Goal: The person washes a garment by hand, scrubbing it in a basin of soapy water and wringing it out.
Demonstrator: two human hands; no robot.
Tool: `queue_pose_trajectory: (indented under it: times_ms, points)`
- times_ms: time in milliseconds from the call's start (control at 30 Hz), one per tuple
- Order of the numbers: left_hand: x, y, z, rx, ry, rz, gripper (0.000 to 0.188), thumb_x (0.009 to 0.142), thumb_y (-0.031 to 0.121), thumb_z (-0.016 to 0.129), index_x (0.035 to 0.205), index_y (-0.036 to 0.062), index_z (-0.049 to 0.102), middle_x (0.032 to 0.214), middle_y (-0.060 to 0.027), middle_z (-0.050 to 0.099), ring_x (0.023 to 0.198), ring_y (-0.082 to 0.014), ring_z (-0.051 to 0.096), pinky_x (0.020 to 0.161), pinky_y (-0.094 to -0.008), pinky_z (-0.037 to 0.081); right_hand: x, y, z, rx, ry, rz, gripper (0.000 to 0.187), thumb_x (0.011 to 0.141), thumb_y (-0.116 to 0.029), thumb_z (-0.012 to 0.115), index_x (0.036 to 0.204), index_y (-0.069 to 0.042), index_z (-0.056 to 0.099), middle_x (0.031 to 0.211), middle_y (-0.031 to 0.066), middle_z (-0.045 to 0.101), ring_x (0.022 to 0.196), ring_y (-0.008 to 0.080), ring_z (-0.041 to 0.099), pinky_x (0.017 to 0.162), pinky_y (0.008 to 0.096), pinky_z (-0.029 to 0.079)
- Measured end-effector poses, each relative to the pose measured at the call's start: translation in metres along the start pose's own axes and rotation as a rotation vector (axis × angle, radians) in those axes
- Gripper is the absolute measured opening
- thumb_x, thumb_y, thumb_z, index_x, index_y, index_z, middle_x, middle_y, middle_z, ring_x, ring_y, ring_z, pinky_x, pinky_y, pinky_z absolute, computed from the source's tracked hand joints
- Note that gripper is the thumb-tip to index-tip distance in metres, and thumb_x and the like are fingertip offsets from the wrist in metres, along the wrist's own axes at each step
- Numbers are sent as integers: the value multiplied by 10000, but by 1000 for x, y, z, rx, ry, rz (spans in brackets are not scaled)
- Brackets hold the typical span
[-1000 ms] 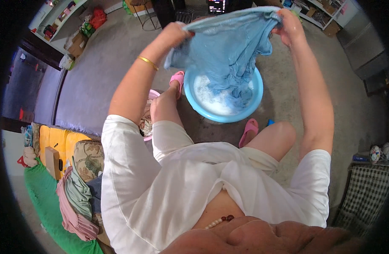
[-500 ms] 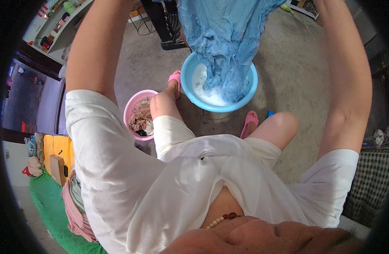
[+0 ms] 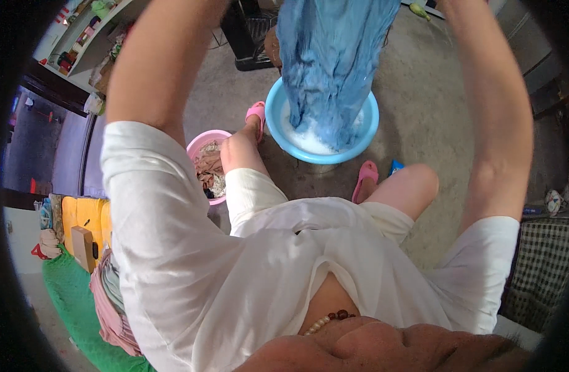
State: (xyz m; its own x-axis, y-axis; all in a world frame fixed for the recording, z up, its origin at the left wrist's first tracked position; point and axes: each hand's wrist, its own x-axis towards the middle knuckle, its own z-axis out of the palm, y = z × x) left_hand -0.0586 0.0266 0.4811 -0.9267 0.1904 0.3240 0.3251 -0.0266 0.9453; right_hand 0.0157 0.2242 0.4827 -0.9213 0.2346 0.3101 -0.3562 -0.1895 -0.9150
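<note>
While both your arms run up past the top edge, your fingers are out of sight, so I can't tell how far they're open or what they grip. Big item first: the blue cloth hangs below and between where they'd be, its lower end down in the blue basin, among white suds. Partway along, I'd judge: it looks soaked and largely lifted clear, with that bottom end left to free. Down-left of your fingers, the pink basin holds crumpled clothes, seemingly yet to be handled.

And the room! Grey floor spreads below your fingers, scuffed-looking and bare of covering. Back and left of them, a green cover and a yellow cushion; back and right, checked fabric. Smallest, a blue packet, below them beside your right knee.
</note>
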Motion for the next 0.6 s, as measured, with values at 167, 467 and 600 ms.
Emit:
queue_pose_trajectory:
  times_ms: [167,467,600]
  points:
    - [-85,-104,23,-381,-323,-361,119,745,136,521,695,54,592,587,-44,548,503,-155,497,466,-286,386,-34,143,-23,-49,-160,363,151,808,-142,437,795,-42,550,697,61,566,544,187,535,458,338,437]
    - [-153,-280,44,-813,-181,-527,143,800,140,453,795,73,580,745,-66,589,658,-171,560,617,-327,480,-134,283,-35,-81,-27,546,550,815,-372,484,1323,-295,287,1143,21,487,1007,246,512,584,490,493]
    - [-199,-286,66,-908,-160,-487,258,869,260,409,1030,88,513,1052,-49,553,975,-171,511,782,-366,438,-150,327,-54,14,-46,410,318,817,-220,496,1115,-110,515,1033,49,550,910,172,520,678,343,451]
